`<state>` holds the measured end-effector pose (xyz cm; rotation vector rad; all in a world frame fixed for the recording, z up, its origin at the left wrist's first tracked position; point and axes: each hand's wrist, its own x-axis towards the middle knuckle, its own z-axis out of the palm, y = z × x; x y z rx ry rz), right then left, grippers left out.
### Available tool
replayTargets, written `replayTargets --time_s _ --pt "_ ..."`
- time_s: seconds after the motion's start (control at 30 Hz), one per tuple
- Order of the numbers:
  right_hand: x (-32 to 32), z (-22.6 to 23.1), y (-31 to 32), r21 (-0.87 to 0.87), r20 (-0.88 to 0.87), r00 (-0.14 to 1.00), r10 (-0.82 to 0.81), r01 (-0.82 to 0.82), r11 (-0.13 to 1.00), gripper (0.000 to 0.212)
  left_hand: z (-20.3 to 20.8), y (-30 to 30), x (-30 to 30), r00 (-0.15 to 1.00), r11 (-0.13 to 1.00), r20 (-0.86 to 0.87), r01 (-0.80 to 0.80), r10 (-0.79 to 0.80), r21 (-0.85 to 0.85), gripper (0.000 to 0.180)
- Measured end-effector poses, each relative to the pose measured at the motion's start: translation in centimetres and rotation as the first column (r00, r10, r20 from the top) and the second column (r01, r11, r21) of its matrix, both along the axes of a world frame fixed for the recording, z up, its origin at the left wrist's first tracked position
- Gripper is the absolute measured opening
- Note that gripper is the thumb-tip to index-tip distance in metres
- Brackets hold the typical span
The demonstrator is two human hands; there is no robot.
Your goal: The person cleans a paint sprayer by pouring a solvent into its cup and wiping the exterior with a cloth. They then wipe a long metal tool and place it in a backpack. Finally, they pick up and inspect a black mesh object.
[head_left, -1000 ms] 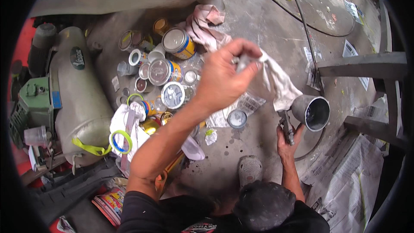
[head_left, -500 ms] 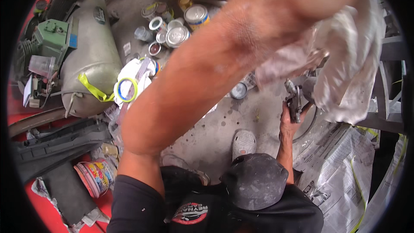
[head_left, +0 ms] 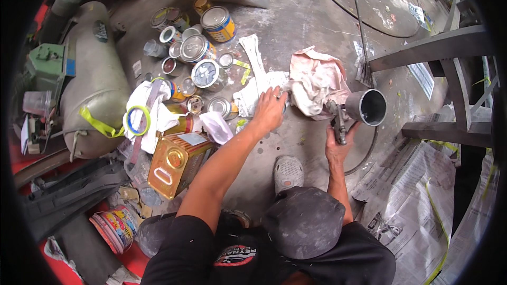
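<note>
My right hand [head_left: 339, 145] grips a spray gun [head_left: 339, 121] with a dark, round cup [head_left: 365, 107] on its right side. A hose runs down from the gun. Low over the floor, my left hand [head_left: 271, 110] reaches forward with its fingers apart, at the edge of a crumpled white cloth [head_left: 253, 95]. Whether the fingertips touch this cloth I cannot tell. Between and beyond my hands lies a bunched pink and white cloth [head_left: 317, 82], partly behind the spray gun.
Several paint cans [head_left: 217, 24] crowd the floor at left, beside a rectangular gold tin [head_left: 177, 163]. A grey air compressor tank [head_left: 97, 84] stands farther left. Dark metal frames [head_left: 433, 50] are at right, above spread newspaper [head_left: 406, 195]. A black hose [head_left: 359, 18] trails across the far floor.
My left arm has swung down from high across the view to the floor at centre. The whitish cloth hanging at upper right is gone from there. The right hand still holds the spray gun.
</note>
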<state>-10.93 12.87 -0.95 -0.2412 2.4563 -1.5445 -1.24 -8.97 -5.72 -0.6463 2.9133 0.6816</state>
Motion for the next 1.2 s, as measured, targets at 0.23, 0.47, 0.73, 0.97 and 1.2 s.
replayTargets --time_s 0.23,0.47,0.73,0.97,1.2 --pt "-3.7 -3.4 -1.2 0.124 -0.176 0.982 0.060 -0.039 0.992 0.100 -0.6 1.5 -2.5 0.975 0.995 0.217 0.072 -0.057 -0.061 0.058" --pt "-6.7 -7.5 -3.1 0.284 -0.024 0.973 0.231 -0.215 0.934 0.104 0.3 -1.1 -1.9 0.977 0.998 0.207 -0.057 0.052 0.018 0.053" --pt "0.3 -8.2 -5.4 0.133 0.153 0.785 0.600 -0.618 0.775 0.105 2.5 -2.2 3.7 0.685 0.506 0.097 -0.619 0.722 0.601 0.063" --pt "5.3 -6.7 -5.9 0.063 0.270 0.605 0.749 -0.787 0.613 0.099 4.6 -1.8 6.7 0.639 0.346 0.193 -0.617 0.745 0.707 0.078" --pt "3.6 -5.5 -6.7 0.141 0.370 0.505 0.780 -0.860 0.491 0.093 3.2 -0.6 8.3 0.702 0.595 -0.035 -0.575 0.711 0.562 0.082"
